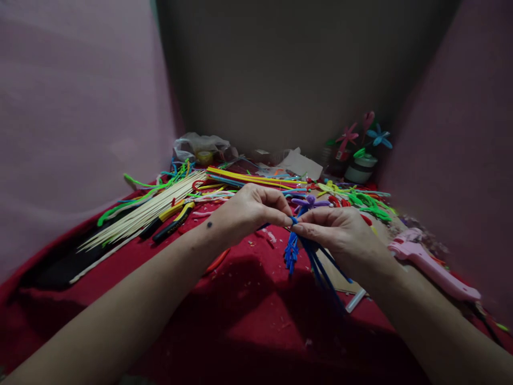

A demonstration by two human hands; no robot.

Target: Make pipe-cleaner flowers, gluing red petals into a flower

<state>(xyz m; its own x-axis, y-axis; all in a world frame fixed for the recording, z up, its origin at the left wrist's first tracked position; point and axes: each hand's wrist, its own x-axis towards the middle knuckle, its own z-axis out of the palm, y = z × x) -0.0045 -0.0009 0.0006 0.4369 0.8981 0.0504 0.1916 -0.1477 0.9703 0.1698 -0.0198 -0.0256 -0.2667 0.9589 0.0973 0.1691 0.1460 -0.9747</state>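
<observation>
Near the middle, my left hand (pixel 262 206) pinches one end of a blue pipe cleaner (pixel 294 220) between thumb and fingertips. My right hand (pixel 336 227) closes on the same blue piece from the other side, and the fingertips of both hands almost touch. Several long blue stems (pixel 323 272) hang below my right hand over the red cloth. A looped blue cluster (pixel 290 254) hangs just left of them. Behind my right fingers shows a purple flower shape (pixel 310 202).
Wooden sticks (pixel 148 208) and yellow-black pliers (pixel 174 222) lie at left. Yellow pipe cleaners (pixel 240 175) and a plastic bag (pixel 200 143) are behind. At right are green coils (pixel 371 206), a pink glue gun (pixel 435 264) and a jar (pixel 360 168) near pipe-cleaner flowers.
</observation>
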